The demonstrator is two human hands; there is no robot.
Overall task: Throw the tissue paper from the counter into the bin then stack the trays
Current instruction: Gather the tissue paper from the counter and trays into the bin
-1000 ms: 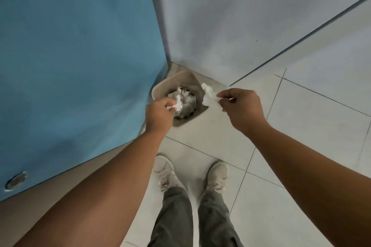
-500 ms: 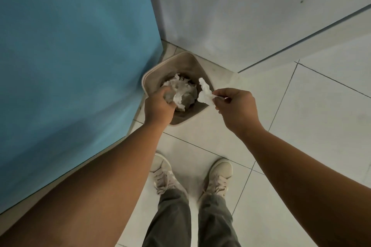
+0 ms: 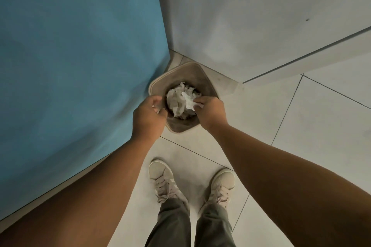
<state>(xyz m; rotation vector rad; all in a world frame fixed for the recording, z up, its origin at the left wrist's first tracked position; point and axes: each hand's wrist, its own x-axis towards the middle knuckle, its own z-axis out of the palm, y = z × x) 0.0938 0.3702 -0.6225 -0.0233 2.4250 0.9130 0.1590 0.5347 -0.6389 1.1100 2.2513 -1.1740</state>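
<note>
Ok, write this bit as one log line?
step: binning tissue | right hand: pinches tissue over bin | left hand: above rim, hold unclear | trays: unseen

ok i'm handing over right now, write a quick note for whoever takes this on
Left hand: fingers curled beside the bin rim; whether it holds a scrap cannot be told.
Right hand: pinches a white tissue over the bin's opening.
Bin: holds crumpled tissues.
Done: some tissue is in the bin.
Left: drop the pinched tissue in, then stack the trays, which are out of view.
</note>
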